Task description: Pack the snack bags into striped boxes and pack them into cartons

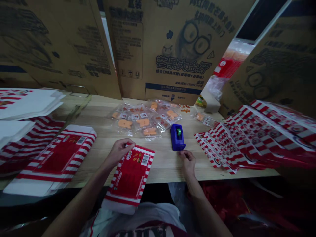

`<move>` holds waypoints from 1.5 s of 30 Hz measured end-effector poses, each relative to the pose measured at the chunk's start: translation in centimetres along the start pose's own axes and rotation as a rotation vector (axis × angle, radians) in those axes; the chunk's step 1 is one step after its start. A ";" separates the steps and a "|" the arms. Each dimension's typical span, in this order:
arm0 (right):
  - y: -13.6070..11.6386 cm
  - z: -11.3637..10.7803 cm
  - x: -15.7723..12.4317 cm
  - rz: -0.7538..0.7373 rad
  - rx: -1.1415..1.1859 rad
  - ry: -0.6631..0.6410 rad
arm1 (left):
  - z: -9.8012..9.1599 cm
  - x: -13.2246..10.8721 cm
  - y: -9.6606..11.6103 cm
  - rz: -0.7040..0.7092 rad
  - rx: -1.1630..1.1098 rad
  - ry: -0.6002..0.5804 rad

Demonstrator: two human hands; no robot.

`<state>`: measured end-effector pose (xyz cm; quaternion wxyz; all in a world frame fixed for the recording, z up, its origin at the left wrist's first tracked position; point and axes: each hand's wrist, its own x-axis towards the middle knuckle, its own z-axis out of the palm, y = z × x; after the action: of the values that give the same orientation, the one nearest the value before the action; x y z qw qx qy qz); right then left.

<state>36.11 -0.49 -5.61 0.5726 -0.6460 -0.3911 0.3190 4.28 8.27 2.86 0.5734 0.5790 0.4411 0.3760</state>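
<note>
Currently, left hand (120, 152) gripping flat red-striped carton (130, 176), right hand (188, 162) curled beside blue tape dispenser (177, 137)

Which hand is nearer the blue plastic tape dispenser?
Right. The right hand is just below the blue tape dispenser; the left hand is farther left, on a red-striped carton.

Red-and-white striped carton blank (130, 174) with a solid red panel, fanned stack of matching striped blanks (269, 138), blue tape dispenser (177, 137) with a green core, orange candies in clear packets (143, 121), pale wood-grain table (98, 121), brown cardboard cartons (172, 42) printed in navy
</note>
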 end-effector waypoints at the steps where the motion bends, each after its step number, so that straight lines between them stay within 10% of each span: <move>1: -0.5 0.2 -0.3 0.015 0.011 -0.038 | -0.4 0.3 0.1 0.006 0.047 -0.074; 11: -8.7 8.2 -0.1 -0.122 -0.070 -1.129 | -0.2 1.7 -0.7 -0.037 0.217 -0.439; 19: -7.8 10.5 -2.2 -0.375 -0.477 -0.882 | 0.1 0.8 -1.1 -0.014 0.205 -0.440; 28: -7.2 10.7 -4.7 0.541 0.427 -1.258 | 0.1 -1.2 2.8 0.012 0.038 -0.612; 31: -8.1 11.8 -3.9 0.398 0.333 -1.108 | -1.1 -1.2 3.2 0.020 -0.026 -0.446; 36: -10.5 9.6 6.3 -0.085 -0.300 -0.453 | -5.1 -2.3 -0.4 -0.078 -0.166 0.486; 38: -11.1 6.9 11.5 -0.103 -0.439 -0.233 | -6.7 -3.9 -2.9 -0.075 -0.134 0.680; 45: -10.3 2.4 20.8 0.118 -0.646 -0.086 | -8.1 -8.3 -7.8 0.094 0.800 0.509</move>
<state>42.77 19.22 4.95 0.3018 -0.8017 -0.4577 0.2382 -6.69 2.77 -3.83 0.1617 0.6632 0.6510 0.3319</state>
